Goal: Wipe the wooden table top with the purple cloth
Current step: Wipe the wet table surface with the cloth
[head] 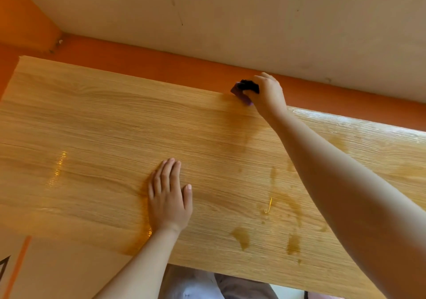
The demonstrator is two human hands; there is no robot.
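Observation:
The wooden table top [96, 123] fills most of the view, light oak grain with wet streaks and drops toward the right and front. My right hand [267, 93] reaches to the far edge and is closed on the purple cloth [241, 93], bunched and pressed on the wood at the back edge; part of the cloth looks dark. My left hand [169, 197] lies flat on the table near the front middle, fingers together and palm down, holding nothing.
An orange band of wall [161, 66] runs right behind the table, with a cream wall [230, 17] above it. Wet patches [241, 237] sit near the front edge. Below the front edge, grey clothing [198, 285] shows.

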